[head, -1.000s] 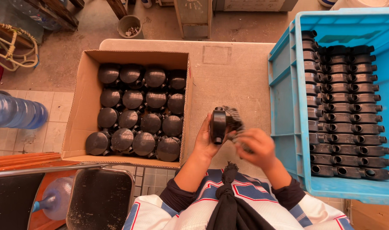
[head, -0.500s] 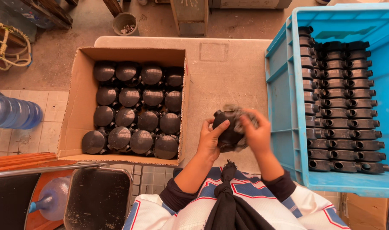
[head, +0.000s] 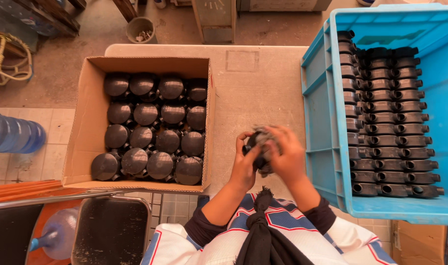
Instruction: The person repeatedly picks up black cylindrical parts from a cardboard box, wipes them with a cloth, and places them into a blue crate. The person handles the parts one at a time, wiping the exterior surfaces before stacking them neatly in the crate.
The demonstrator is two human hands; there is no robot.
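I see both hands centre frame, over tabletop (head: 263, 83). Left hand (head: 246, 164) and right hand (head: 286, 156) clasped together around one black plastic fitting (head: 259, 147), blurred. Cardboard box (head: 86, 127) left of frame, full of round black caps (head: 157, 125). Blue crate (head: 317, 98) right of frame, rows of black fittings (head: 388, 122).

The person wears a white top with red and blue stripes, dark cuffs under pushed-up sleeves, and a black scarf knotted at the chest. Both hands are bare.
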